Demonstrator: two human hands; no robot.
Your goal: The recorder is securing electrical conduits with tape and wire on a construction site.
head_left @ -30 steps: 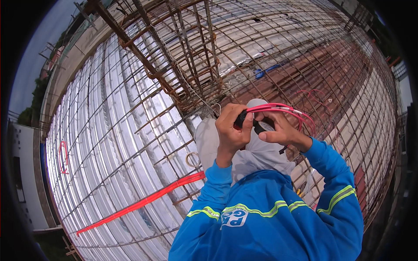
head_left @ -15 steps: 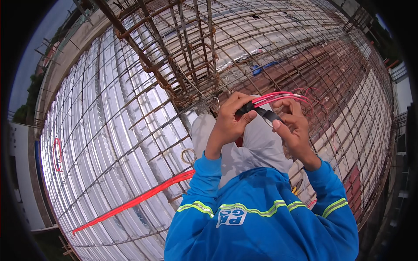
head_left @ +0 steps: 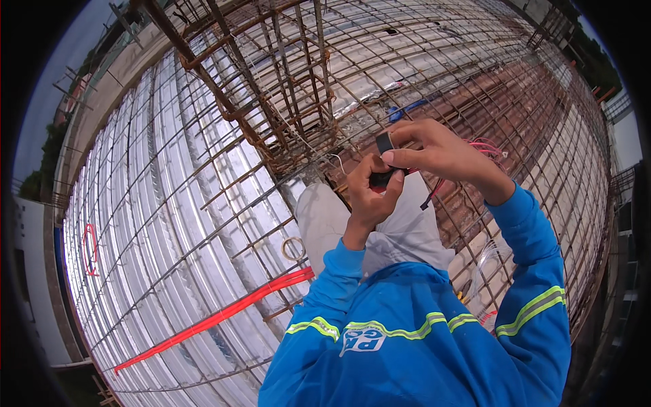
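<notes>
Head view. Landmark: rusty rebar column (head_left: 229, 112). Right of its base, left hand (head_left: 368, 197): closed around a black piece (head_left: 380, 180), mostly hidden. Just beside, right hand (head_left: 434, 152): thumb and fingers pinching a flat, matte, tape-like black strip (head_left: 384, 142). I judge wrapping in hand; next move calls for even tension. Farther right of column: thin, looping pink wires (head_left: 489, 148). Below column: straight red tubing (head_left: 217, 317) across shiny, ribbed decking.

1 L hand (head_left: 369, 195), 1 R hand (head_left: 444, 154), 1 blk strip (head_left: 384, 142), 1 blue jkt (head_left: 407, 366), 1 wire ring (head_left: 283, 249), 1 long red bundle (head_left: 217, 317), 1 red loop (head_left: 93, 247), 1 blue pc. (head_left: 405, 109) Red wires (head_left: 489, 148): sev., exact no. unclear.
</notes>
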